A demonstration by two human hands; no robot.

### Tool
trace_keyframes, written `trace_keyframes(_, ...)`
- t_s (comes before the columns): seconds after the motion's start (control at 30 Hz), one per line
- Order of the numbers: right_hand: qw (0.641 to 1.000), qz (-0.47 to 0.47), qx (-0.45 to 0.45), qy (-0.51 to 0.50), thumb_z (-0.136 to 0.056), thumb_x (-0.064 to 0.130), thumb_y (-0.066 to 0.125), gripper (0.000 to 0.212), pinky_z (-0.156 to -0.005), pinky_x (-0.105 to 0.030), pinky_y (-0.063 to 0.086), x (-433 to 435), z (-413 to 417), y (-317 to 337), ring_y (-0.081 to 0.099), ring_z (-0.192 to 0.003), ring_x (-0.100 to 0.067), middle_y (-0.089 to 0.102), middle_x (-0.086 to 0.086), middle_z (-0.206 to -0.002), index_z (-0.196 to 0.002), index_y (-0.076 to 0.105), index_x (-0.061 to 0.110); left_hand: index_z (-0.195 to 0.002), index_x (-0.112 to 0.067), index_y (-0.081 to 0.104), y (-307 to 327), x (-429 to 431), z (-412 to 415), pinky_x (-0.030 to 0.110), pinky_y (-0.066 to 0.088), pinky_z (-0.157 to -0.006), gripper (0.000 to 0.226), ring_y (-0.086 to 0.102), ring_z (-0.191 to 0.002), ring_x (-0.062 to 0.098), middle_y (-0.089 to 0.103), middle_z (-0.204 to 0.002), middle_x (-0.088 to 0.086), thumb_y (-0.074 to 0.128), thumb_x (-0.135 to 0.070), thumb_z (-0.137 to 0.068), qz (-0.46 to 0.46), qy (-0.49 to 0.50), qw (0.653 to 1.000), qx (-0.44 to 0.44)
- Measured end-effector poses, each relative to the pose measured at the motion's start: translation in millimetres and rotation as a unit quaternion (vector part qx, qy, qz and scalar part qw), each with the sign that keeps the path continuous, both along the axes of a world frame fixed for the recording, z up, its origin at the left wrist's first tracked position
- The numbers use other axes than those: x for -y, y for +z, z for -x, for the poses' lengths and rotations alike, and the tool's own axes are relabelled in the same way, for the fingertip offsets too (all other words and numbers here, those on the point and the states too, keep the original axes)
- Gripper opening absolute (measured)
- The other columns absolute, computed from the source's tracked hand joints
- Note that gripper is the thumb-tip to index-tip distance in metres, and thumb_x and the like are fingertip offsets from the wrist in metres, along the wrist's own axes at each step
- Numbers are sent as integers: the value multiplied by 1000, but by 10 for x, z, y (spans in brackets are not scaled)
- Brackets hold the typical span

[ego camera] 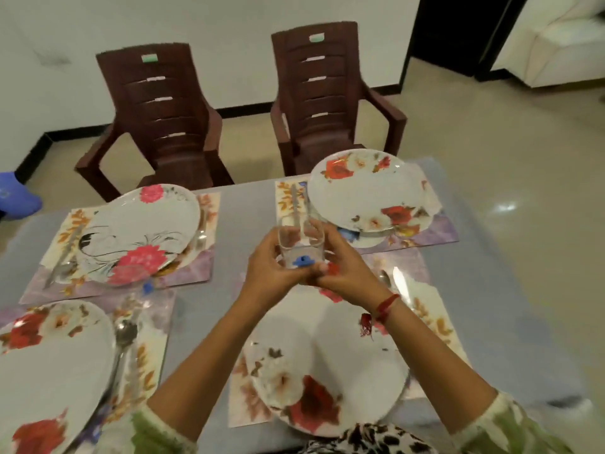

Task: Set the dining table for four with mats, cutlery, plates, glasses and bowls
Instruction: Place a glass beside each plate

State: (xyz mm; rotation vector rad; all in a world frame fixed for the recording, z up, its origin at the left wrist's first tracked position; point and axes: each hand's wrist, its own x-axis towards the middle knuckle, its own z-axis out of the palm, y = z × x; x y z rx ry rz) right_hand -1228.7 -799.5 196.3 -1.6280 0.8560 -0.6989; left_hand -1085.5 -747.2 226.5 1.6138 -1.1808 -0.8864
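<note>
Both hands hold a clear drinking glass (299, 239) above the middle of the table. My left hand (270, 268) grips its left side and my right hand (343, 267) curls round its right side and base. Four floral plates lie on patterned mats: far left plate (137, 224), far right plate (366, 191), near left plate (49, 365), near right plate (330, 365) under my forearms. A spoon (122, 335) lies right of the near left plate. More cutlery (391, 280) lies beside the near right plate.
The grey table (242, 204) carries a mat (199, 270) under each plate. Two brown plastic chairs (157, 119) (327, 93) stand at the far side. A blue object (19, 194) sits on the floor at the left. Tiled floor opens to the right.
</note>
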Motion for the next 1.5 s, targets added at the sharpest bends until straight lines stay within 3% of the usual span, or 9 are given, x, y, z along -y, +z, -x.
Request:
trace_keyframes(0.17,998,21,-18,-53,-65,18,75,78,-101,-33,47,216,840,-5,53,-119,-14,50,3,-132,-129,36,42,-110,-27,57,-113,331,775,10,49,-72,66,61,-96,0,63,-104,-13,92,-22,-54,-8,-42,999,-5)
trace_keyframes(0.43,996,-6,-18,-84,-63,9,78,76,-98,-36,49,403,1375,-140,54,-116,-17,52,1,-129,-128,44,26,-115,-29,53,-266,588,1287,11,49,-76,70,59,-103,7,61,-113,-10,90,-27,-56,-25,-80,996,-18)
trace_keyframes(0.53,996,-13,-15,-88,-62,17,78,73,-97,-31,49,439,1451,-149,55,-114,-16,55,3,-125,-127,45,25,-116,-29,51,-279,636,1350,12,48,-78,70,58,-106,9,59,-111,-14,89,-24,-58,-29,-93,995,-33)
trace_keyframes(0.63,996,-12,-14,-89,-65,25,80,72,-96,-25,48,505,1508,-163,55,-113,-14,55,4,-124,-128,45,23,-129,-29,41,-293,676,1345,11,43,-84,84,50,-116,9,51,-124,-10,89,-29,-60,-29,-114,992,-36)
trace_keyframes(0.77,993,-31,-3,-116,-68,8,83,71,-86,-10,46,639,1634,-253,52,-113,-6,52,4,-123,-126,43,17,-133,-35,35,-343,669,1163,25,36,-96,91,41,-122,9,41,-140,-5,83,-44,-57,-40,-75,996,-35)
trace_keyframes(0.93,990,-43,-40,-130,-69,-1,79,68,-81,-8,46,895,1798,-480,50,-109,-7,48,12,-117,-123,41,13,-137,-22,39,-402,582,930,32,37,-101,81,42,-130,20,41,-143,2,82,-33,-69,-55,-14,998,-30)
trace_keyframes(1.23,989,-82,-94,-77,-74,-8,71,63,-85,-14,46,1177,1904,-723,45,-118,-15,47,5,-121,-124,39,14,-131,-29,42,-539,377,694,28,41,-91,76,45,-125,16,45,-139,-2,76,-48,-65,-70,56,996,-7)
trace_keyframes(1.37,990,-88,-82,-76,-75,-7,70,67,-97,-28,40,1172,1927,-787,41,-129,-22,44,0,-134,-127,38,21,-129,-30,42,-529,361,708,29,42,-92,72,46,-125,17,46,-139,-2,77,-48,-69,-67,74,995,-3)
trace_keyframes(1.5,988,-75,-111,-83,-75,1,75,89,-105,-32,34,1126,1944,-801,29,-138,-22,28,-2,-151,-144,25,24,-131,-28,42,-522,316,719,33,43,-93,68,45,-126,19,44,-141,0,75,-44,-73,-68,85,994,12)
